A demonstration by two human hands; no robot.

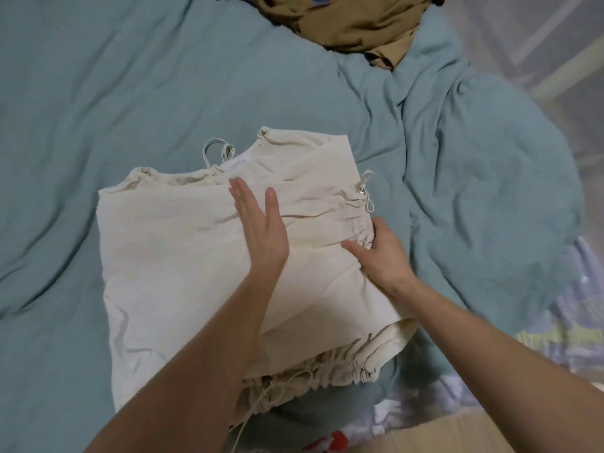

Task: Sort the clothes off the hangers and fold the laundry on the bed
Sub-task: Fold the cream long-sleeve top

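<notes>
At the bottom of the frame, a gathered drawstring hem (327, 367) of the cream garment (183, 263) bunches near the person, its cords trailing toward the lower edge. The garment lies at the centre of the frame on the teal bedcover (98, 93), partly folded, with one side panel turned over the middle.

The left hand (261, 223) rests flat on the cloth at centre, fingers straight and close together, thumb apart, pressing the fold down. Just to its right, the right hand (382, 253) sits at the garment's ruched right edge, thumb lying on the fabric and fingers curled into the gathers; it seems to be pinching that edge, though the fingertips are hidden.

Further up, a neck label (238, 165) and thin strap loops (215, 148) show at the garment's top. A crumpled tan garment (356, 24) waits at the upper centre-right of the frame.

The step in hand looks like folding this cream piece. Next probably calls for tucking the right edge inward while the flat hand holds the crease, then doubling the length.
</notes>
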